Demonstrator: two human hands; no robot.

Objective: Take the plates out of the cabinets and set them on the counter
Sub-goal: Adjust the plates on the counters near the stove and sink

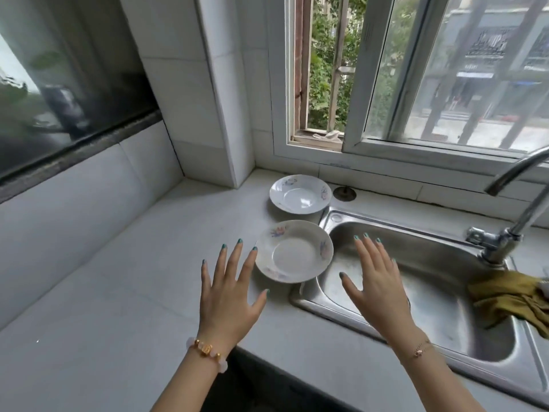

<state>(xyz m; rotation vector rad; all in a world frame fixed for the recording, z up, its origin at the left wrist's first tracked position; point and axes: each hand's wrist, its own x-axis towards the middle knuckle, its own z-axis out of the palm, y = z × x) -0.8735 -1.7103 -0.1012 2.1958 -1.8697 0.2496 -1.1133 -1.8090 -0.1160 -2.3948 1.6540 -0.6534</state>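
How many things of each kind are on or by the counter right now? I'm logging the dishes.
Plates: 2, the far plate and the near plate
Yellow cloth: 1
Faucet: 1
Sink: 1
Total: 5

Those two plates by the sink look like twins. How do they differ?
The near plate lies between the open hands, its right edge overhanging the sink rim; the far plate sits back by the window wall, wholly on the counter. The near one looks creamier, the far one bluish white. Both are shallow, empty, upright, with floral rims.
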